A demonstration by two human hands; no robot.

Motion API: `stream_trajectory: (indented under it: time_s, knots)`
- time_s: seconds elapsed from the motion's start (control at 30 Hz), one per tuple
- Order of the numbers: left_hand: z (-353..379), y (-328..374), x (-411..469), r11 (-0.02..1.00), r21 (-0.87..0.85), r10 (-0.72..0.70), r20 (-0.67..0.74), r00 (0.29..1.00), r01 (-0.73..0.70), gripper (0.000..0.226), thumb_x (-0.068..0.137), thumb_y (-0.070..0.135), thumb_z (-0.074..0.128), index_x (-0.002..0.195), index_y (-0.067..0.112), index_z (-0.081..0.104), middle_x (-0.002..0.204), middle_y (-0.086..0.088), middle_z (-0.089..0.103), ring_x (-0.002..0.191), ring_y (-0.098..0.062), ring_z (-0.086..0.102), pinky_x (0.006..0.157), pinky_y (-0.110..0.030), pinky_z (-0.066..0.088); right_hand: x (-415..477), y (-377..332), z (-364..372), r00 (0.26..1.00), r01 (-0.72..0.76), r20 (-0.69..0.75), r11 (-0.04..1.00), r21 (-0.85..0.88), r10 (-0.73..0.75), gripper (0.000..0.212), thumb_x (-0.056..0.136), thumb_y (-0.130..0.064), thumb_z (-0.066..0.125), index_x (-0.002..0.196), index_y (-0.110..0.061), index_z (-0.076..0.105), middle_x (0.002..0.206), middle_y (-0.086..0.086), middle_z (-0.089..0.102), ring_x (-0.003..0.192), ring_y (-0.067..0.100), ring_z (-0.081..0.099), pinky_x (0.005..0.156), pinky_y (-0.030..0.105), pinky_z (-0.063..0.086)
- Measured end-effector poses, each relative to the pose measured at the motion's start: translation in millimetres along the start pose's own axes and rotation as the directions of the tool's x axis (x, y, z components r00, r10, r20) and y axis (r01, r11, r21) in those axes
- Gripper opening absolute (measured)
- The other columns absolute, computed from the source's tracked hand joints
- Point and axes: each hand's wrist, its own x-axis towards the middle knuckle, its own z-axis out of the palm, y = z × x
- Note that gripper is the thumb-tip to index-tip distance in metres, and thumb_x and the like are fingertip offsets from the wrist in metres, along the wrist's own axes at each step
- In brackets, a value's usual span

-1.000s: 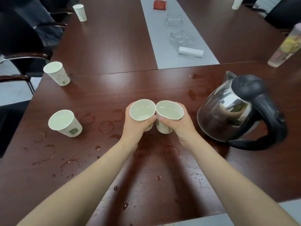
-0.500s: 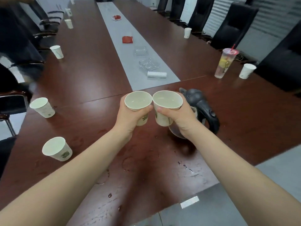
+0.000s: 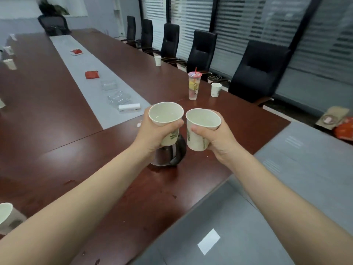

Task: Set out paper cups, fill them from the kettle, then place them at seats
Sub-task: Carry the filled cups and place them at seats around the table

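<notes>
My left hand (image 3: pixel 154 133) grips a white paper cup (image 3: pixel 165 114) with water in it, held up above the table. My right hand (image 3: pixel 219 138) grips a second paper cup (image 3: pixel 200 129) beside the first, tilted slightly, also with water inside. Both cups are raised over the steel kettle (image 3: pixel 169 156), which stands on the dark red table (image 3: pixel 57 150) and is mostly hidden behind my left hand. Another paper cup (image 3: pixel 215 89) stands at the right edge in front of a black chair (image 3: pixel 257 73), and one more cup (image 3: pixel 158 60) farther along that side.
A clear drink cup with a red straw (image 3: pixel 193 86) stands near the right edge. Glass dishes (image 3: pixel 118 97), a white roll (image 3: pixel 129 107) and red packets (image 3: pixel 92 74) lie on the grey centre strip. More cups sit at the left (image 3: pixel 7 217). Grey floor lies to the right.
Both hands lifted the two cups off the table and carried them up and to the right. My view swung right, toward the chairs by the window.
</notes>
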Motion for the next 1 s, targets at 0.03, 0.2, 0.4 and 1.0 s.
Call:
stream_trajectory:
  time_s: [0.03, 0.2, 0.4, 1.0]
  knots:
    - [16, -2, -2, 1.000, 0.002, -0.013, 0.017, 1.000, 0.013, 0.096, 0.050, 0.034, 0.087, 0.129, 0.000, 0.044, 0.119, -0.025, 0.059, 0.107, -0.035, 0.061, 0.088, -0.050, 0.053, -6, -1, -16, 1.000, -0.013, -0.024, 1.000, 0.001, 0.013, 0.078, 0.043, -0.037, 0.082, 0.114, -0.023, 0.054, 0.112, 0.001, 0.066, 0.109, 0.021, 0.062, 0.093, 0.051, 0.051]
    - [102, -13, -21, 0.996, 0.015, -0.093, 0.065, 0.994, 0.092, 0.094, 0.048, 0.037, 0.085, 0.130, 0.015, 0.044, 0.121, -0.012, 0.060, 0.109, -0.022, 0.061, 0.079, -0.044, 0.054, -42, -7, -104, 0.990, -0.049, -0.135, 0.999, -0.022, 0.046, 0.057, 0.054, -0.023, 0.081, 0.105, -0.028, 0.055, 0.102, -0.006, 0.067, 0.098, 0.013, 0.064, 0.090, 0.048, 0.052]
    - [199, -40, -41, 0.989, -0.016, -0.146, 0.107, 0.983, 0.149, 0.096, 0.042, 0.041, 0.084, 0.126, 0.018, 0.046, 0.121, -0.010, 0.061, 0.109, -0.024, 0.062, 0.082, -0.048, 0.053, -83, -15, -204, 0.975, -0.071, -0.212, 0.997, -0.029, 0.063, 0.041, 0.075, -0.002, 0.075, 0.101, -0.026, 0.053, 0.094, -0.008, 0.065, 0.086, 0.009, 0.063, 0.072, 0.035, 0.053]
    - [476, -93, 19, 0.991, 0.034, -0.131, 0.495, 0.859, 0.132, 0.086, 0.048, 0.045, 0.086, 0.122, 0.017, 0.052, 0.115, -0.013, 0.062, 0.107, -0.026, 0.061, 0.060, -0.035, 0.051, -104, -33, -452, 0.807, -0.127, -0.581, 0.992, 0.007, 0.108, 0.046, 0.076, -0.014, 0.076, 0.113, -0.026, 0.050, 0.105, -0.006, 0.064, 0.098, 0.014, 0.061, 0.077, 0.040, 0.052]
